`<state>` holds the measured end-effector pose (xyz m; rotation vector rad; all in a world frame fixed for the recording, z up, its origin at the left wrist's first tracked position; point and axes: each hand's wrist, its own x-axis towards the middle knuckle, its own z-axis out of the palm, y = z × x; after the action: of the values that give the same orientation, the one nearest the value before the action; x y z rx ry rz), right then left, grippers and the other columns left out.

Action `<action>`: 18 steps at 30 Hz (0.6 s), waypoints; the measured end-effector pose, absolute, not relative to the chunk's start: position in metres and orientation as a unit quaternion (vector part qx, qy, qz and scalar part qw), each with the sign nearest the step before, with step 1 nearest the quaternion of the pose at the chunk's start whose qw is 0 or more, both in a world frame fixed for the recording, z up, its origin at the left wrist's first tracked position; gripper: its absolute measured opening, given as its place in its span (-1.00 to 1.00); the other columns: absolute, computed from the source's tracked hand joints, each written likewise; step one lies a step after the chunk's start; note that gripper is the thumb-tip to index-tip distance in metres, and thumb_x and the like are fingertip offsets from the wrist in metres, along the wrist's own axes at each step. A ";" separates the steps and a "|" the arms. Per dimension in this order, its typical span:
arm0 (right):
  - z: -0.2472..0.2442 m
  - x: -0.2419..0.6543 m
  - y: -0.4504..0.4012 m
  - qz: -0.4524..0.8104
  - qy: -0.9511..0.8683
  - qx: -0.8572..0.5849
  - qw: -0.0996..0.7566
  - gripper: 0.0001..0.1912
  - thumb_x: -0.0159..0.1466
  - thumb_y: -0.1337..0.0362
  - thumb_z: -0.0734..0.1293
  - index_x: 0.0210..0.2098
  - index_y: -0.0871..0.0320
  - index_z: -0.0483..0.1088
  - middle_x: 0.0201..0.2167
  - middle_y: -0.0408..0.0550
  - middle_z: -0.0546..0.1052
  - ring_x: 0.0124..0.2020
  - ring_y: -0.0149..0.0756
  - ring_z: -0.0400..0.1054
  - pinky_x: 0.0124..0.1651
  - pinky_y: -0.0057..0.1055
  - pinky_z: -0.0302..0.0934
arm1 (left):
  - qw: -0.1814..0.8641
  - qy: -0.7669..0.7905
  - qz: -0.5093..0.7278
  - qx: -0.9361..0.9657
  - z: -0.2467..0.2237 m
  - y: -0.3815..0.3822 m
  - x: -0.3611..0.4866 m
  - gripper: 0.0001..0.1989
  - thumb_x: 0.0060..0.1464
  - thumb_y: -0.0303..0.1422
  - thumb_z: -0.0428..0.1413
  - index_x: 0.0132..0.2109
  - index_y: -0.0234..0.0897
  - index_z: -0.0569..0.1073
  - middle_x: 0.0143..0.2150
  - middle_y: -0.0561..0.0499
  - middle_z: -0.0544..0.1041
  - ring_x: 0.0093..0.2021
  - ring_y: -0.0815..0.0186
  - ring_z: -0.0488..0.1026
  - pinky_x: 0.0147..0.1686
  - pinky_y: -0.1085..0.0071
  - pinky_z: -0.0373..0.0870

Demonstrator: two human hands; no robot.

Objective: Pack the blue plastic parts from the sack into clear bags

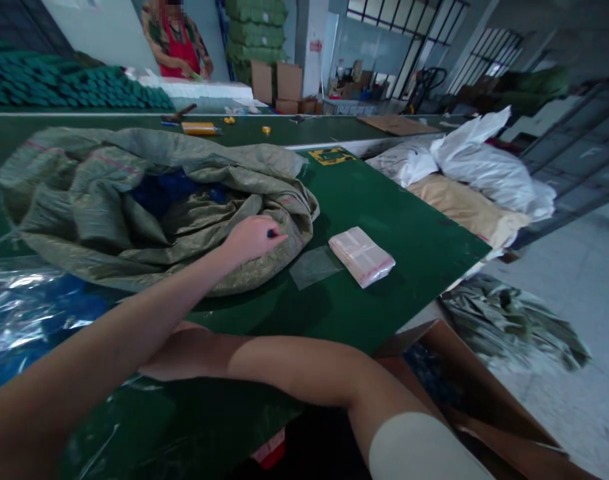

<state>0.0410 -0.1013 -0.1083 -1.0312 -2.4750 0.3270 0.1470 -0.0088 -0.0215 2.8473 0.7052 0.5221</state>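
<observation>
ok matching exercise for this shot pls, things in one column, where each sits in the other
Things:
1 olive woven sack
2 stack of clear plastic bags
3 white plastic sacks
4 cardboard box

Places:
a beside the near right corner of the green table
b piled past the table's right edge
c on the table, right of the left hand
d under the left hand

Pairs: 1-d, 2-c, 3-b, 4-a

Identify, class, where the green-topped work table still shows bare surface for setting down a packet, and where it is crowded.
Bare green tabletop runs between the pink-striped stack of clear plastic bags and the table's right edge, and below that stack. The left side is crowded: a grey-green woven sack heaps under the left hand.
</observation>
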 end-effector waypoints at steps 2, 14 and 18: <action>-0.111 0.047 -0.115 0.108 -0.886 -0.399 0.211 -0.69 0.32 0.14 0.29 -0.07 0.24 0.39 0.22 -0.09 0.40 0.28 -0.27 0.20 0.23 -0.39 0.15 | 0.114 0.223 0.144 0.957 -0.024 -0.030 0.171 -0.68 0.16 -0.12 0.09 -0.30 -0.24 0.60 -0.25 -0.08 0.59 -0.19 0.17 0.50 -0.07 0.27 0.39; -0.086 0.211 -0.232 -0.050 -0.863 -0.429 0.260 -0.71 0.41 0.16 0.17 -0.24 0.15 0.48 -0.35 -0.03 0.57 -0.31 -0.30 0.42 -0.17 -0.36 0.28 | 0.014 0.196 -0.108 0.975 -0.052 -0.071 0.229 -0.63 0.05 -0.17 0.19 -0.01 -0.17 0.60 -0.07 -0.20 0.60 -0.09 0.02 0.55 -0.19 0.28 0.46; -0.080 0.323 -0.255 -0.138 -0.595 -0.716 0.339 -0.70 0.39 0.29 0.15 -0.10 0.27 0.47 -0.19 0.17 0.55 -0.13 -0.14 0.38 -0.01 -0.21 0.23 | 0.041 0.220 -0.020 0.974 -0.039 -0.066 0.237 -0.68 0.15 -0.18 0.08 -0.05 -0.15 0.61 -0.07 -0.14 0.60 -0.08 0.08 0.54 -0.13 0.29 0.45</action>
<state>0.3225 -0.2545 -0.0803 -1.8637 -1.5500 -0.3589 0.2370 -0.0662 -0.0390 2.9832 0.6748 -0.0614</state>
